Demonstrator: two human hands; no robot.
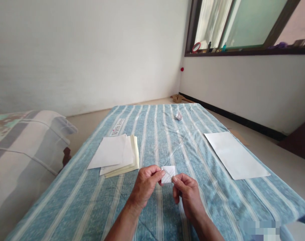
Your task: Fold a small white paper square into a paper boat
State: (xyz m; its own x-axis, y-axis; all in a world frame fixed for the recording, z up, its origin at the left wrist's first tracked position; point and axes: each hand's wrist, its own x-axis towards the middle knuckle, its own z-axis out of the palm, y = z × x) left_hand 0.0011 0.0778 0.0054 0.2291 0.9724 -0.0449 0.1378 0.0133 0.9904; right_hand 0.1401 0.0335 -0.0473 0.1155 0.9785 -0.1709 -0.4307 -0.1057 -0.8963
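My left hand [144,185] and my right hand [187,195] both pinch a small folded piece of white paper [168,174], held just above the blue striped cloth [154,140] that covers the table. The left fingers grip its left edge, and the right thumb and forefinger grip its lower right corner. The paper shows a diagonal crease. A small folded grey-white paper shape [178,115] lies far ahead near the table's back edge.
A stack of white and cream paper sheets [114,155] lies to the left of my hands. One white sheet [235,154] lies at the right. A striped cushion [24,150] sits off the table's left side. A window sill [242,52] with small items runs along the right wall.
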